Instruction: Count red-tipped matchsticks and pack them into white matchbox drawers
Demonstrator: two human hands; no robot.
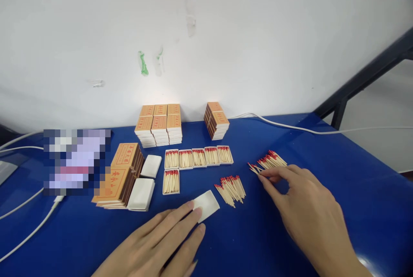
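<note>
My left hand (167, 242) lies with its fingers stretched out, the fingertips resting on a small white matchbox tray (208, 206) on the table. At the right, my right hand (309, 204) is closed in a pinch, thumb and forefinger on a few red-tipped matches (253, 168). Beside those fingertips lies a loose pile of matches (272, 159), partly hidden by the hand. A second loose group of matches (231, 190) sits between my two hands. Farther back, several white trays filled with matches (199, 157) form a row, with one more filled tray (171, 181) in front.
Orange matchbox covers are stacked at the left (112, 186), beside white trays (141, 193). More stacked matchboxes stand near the wall, in a wide block (158, 124) and a narrow stack (217, 120). A pixelated device (77, 161) with white cables lies far left. Another white cable (284, 125) runs along the back right.
</note>
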